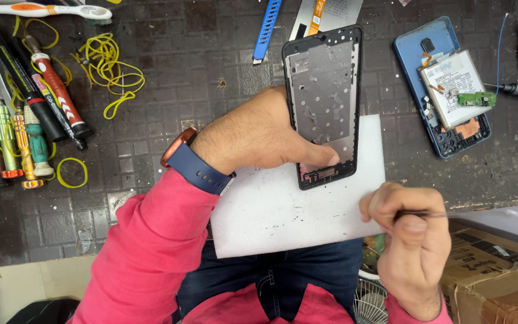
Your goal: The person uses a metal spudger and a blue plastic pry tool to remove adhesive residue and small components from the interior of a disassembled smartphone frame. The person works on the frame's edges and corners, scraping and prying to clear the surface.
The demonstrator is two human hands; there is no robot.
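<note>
My left hand point(259, 135) grips a black phone frame point(325, 90) by its left edge, thumb pressed on its lower part. The frame lies tilted, half on a white foam sheet point(283, 210). My right hand point(412, 240) is below and to the right, near the sheet's corner, fingers pinched on thin metal tweezers point(445, 214) that point right. A blue watch sits on my left wrist.
An opened blue phone point(442, 84) with battery and green board lies at the right. Screwdrivers point(25, 120), markers, yellow rubber bands point(106, 66) and a toothbrush point(43, 10) fill the left. A blue pry tool point(266, 27) lies up top, a cardboard box point(499, 270) at lower right.
</note>
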